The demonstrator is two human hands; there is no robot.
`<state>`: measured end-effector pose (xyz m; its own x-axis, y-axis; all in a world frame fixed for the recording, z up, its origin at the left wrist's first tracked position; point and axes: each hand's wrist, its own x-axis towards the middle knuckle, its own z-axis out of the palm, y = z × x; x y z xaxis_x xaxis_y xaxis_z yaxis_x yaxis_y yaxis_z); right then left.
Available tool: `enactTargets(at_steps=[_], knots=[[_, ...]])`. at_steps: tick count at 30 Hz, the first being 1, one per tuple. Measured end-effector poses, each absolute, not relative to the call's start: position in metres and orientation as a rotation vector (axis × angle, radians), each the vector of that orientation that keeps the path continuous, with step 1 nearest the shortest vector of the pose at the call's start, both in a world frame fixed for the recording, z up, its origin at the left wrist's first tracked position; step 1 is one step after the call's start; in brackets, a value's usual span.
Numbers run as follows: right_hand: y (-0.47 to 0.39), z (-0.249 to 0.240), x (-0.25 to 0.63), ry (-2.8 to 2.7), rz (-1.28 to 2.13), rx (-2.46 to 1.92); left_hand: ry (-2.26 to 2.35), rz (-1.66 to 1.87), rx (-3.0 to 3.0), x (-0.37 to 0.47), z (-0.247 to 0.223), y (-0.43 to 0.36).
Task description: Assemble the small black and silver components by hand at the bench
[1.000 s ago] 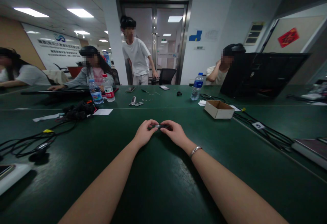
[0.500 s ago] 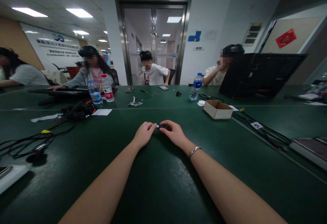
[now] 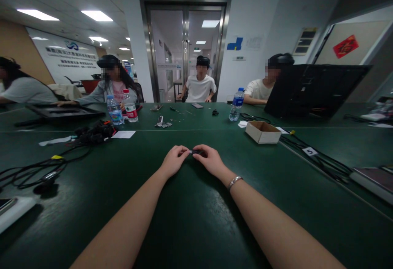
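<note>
Left hand [image 3: 174,159] and right hand [image 3: 210,158] each pinch one end of a small dark stick [image 3: 195,152], held between them over the table [image 3: 190,207]. Much of it is hidden. Risk: uneven pulling or a loose pinch could drop it.

We get dim light from white ceiling lights [image 3: 96,16] beyond the fingers [image 3: 181,148] and up to their left. On our side of them, the worktop [image 3: 199,191] carries a dull patch of glare and soft shadows beside the forearms [image 3: 132,211]. The small dark thing [image 3: 195,152] the fingers pinch looks murky; to their far right, we see the monitor [image 3: 325,87] stretched.
</note>
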<state>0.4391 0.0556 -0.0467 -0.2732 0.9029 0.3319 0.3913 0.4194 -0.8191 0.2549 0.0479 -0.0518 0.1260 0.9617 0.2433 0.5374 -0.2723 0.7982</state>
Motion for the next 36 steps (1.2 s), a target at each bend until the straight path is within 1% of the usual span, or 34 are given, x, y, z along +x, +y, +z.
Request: enactTargets(at_steps=[18,21,26,36], knots=[[0.055,-0.045,0.437,-1.836,0.785,-1.114,1.356,1.104,1.802,0.258,-0.051,0.046],[0.053,-0.043,0.437,-1.834,0.792,-1.118,1.399,1.109,1.754,0.259,-0.049,0.044],[0.05,-0.04,0.438,-1.837,0.792,-1.15,1.546,1.02,1.811,0.257,-0.049,0.045],[0.055,-0.046,0.438,-1.831,0.797,-1.121,1.415,1.111,1.88,0.254,-0.062,0.056]])
